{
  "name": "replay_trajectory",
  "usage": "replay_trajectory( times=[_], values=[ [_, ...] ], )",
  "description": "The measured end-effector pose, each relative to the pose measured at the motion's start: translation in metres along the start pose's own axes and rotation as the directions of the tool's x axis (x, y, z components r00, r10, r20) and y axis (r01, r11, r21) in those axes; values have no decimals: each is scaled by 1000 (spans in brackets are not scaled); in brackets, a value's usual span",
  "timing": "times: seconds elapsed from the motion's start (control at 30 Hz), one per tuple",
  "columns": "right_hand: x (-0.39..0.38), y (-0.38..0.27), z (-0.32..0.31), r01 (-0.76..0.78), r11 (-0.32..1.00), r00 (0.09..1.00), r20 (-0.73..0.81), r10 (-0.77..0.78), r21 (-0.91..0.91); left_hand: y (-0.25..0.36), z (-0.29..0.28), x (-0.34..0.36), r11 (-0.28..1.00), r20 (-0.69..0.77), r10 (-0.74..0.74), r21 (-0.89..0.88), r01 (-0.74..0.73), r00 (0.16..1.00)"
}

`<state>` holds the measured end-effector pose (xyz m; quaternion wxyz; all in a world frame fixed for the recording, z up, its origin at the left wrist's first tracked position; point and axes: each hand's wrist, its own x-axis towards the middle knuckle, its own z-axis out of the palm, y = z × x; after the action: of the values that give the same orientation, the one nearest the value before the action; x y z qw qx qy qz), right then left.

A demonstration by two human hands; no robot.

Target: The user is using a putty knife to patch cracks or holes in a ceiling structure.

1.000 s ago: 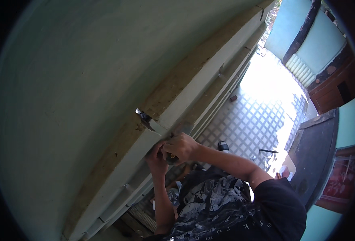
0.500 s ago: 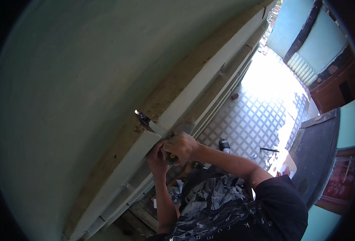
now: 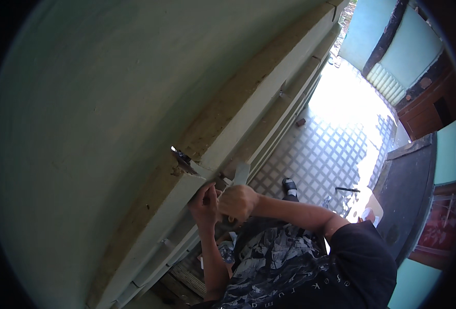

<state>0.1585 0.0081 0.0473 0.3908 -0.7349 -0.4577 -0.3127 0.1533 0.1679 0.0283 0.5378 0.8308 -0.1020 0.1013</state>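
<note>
Grips a yellow-ended tool (image 3: 231, 219) in the wrapped right hand (image 3: 238, 202). Positions partly curled left hand (image 3: 203, 207) beside the pale board (image 3: 173, 203); cannot tell if gripping anything.

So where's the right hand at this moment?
In the head view, the right hand is just below the picture's centre, immediately right of the left hand, beside the pale-faced ledge.

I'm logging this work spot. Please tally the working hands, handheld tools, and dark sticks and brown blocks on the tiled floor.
Hands: 2 (left hand, right hand)
Handheld tool: 1, mostly hidden
Dark stick: 1
Brown block: 1
Total: 5
</note>
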Motion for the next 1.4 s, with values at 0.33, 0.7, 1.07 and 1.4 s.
replay_trajectory(
  times=[0.33, 0.7, 1.07, 1.4],
  values=[
    [-9, 24, -19, -88, 985, 996, -44, 82, -151, 6, -1, 0, 996, 28, -89, -1, 89, 996],
    [-10, 21, -17, -59, 994, 997, -54, 54, -94, 5, 0, 2, 999, 30, -39, 31, 38, 999],
    [-11, 26, -20, -46, 992, 999, -31, 43, -115, 2, 1, 0, 1000, 5, -20, 24, 20, 1000],
    [-11, 42, -37, -88, 991, 996, 6, 89, -103, -7, 1, -2, 995, 27, -98, -24, 99, 995]
  ],
)
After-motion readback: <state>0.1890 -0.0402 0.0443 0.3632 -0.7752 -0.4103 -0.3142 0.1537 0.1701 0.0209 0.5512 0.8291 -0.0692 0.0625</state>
